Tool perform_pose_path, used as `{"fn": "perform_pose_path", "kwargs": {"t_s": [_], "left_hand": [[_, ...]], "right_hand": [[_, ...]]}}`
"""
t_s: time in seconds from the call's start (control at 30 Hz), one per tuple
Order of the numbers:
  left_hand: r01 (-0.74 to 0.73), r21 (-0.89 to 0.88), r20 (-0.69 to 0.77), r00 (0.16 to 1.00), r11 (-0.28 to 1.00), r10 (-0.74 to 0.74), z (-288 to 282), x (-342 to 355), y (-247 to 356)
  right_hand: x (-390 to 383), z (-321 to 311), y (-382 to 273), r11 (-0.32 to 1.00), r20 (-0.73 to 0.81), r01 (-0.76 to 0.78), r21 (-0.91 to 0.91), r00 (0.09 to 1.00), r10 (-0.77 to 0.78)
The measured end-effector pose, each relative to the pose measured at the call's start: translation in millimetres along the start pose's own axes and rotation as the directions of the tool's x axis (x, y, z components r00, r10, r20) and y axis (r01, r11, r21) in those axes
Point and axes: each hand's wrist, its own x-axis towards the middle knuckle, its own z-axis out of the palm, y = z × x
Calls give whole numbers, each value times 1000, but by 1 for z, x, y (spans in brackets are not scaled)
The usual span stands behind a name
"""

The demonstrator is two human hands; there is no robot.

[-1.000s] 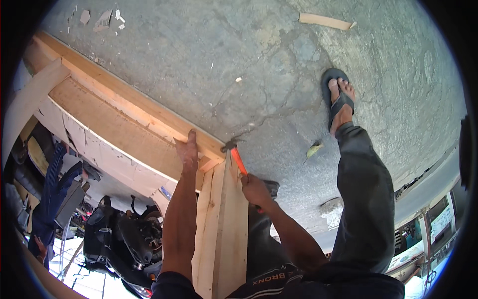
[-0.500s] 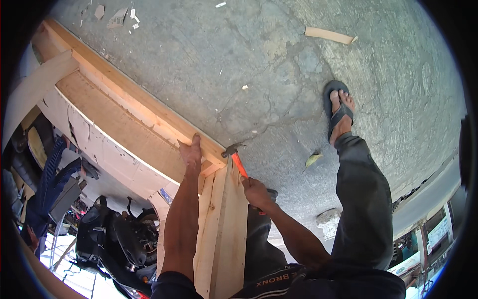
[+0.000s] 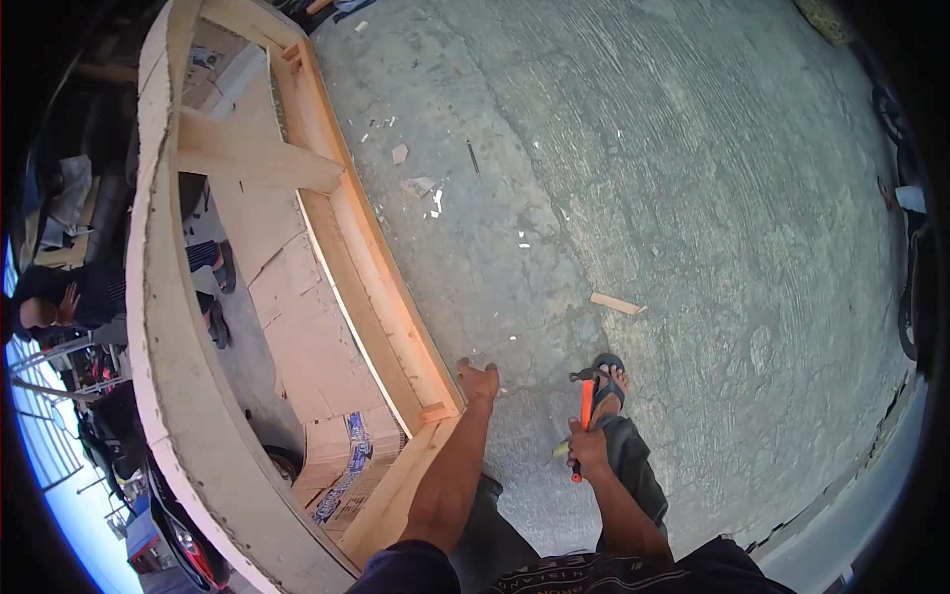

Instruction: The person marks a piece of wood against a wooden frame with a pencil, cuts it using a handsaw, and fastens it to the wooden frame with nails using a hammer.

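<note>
My right hand (image 3: 588,447) grips a claw hammer (image 3: 587,404) with an orange handle and dark head, held head-up over the floor near my foot. My left hand (image 3: 477,381) is off the wood, just right of the frame's near corner, its fingers slightly bent and apart with nothing visible in them. Beside it runs a long wooden beam (image 3: 384,267), the edge of a large frame of timber and board. A second wooden beam (image 3: 401,490) meets it at the near corner, partly behind my left forearm.
Cardboard (image 3: 297,327) lines the frame's inside, and a curved panel (image 3: 148,297) forms its far left side. Scraps (image 3: 418,186) and a thin wood strip (image 3: 617,303) lie on the concrete floor (image 3: 712,247). Another person (image 3: 84,297) sits at the left, near a motorcycle (image 3: 178,535).
My left hand has lifted off the beam and moved right. The hammer has left the corner and moved right, still in my right hand. The view has swung, showing more of the frame.
</note>
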Motion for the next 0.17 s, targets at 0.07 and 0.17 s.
{"fn": "perform_pose_path", "kwargs": {"t_s": [0.07,0.17], "left_hand": [[-128,-170,123,981,977,150,-30,-68,59],[-321,-227,101,931,919,350,-111,-145,181]], "right_hand": [[-49,-51,-60,987,-89,145,-69,985,-151],[-66,-170,-120,760,-59,314,-569,906,-419]]}}
